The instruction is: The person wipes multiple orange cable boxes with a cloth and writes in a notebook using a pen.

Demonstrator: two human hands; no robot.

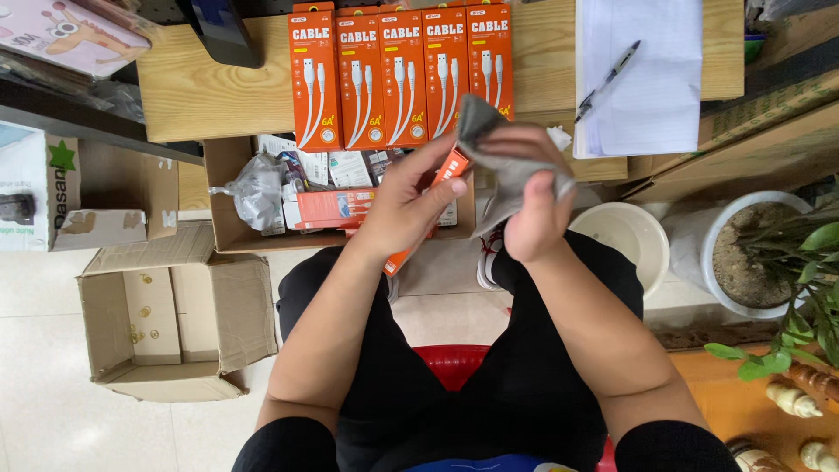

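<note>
we are looking at what seems a small shop's stockroom or packing corner: five identical orange cable boxes (402, 74) are lying in a row on a wooden bench (188, 92), an open carton (232, 218) is holding mixed packaged goods, an empty carton (166, 319) is sitting on the tiled floor, and paper sheets (651, 79) with a pen (607, 80) are lying alongside.

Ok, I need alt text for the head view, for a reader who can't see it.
Seen from above, a seated person's left hand holds a slim orange box while the right hand presses a grey cloth against it. Five matching orange boxes stand in a row on the wooden table beyond.
</note>
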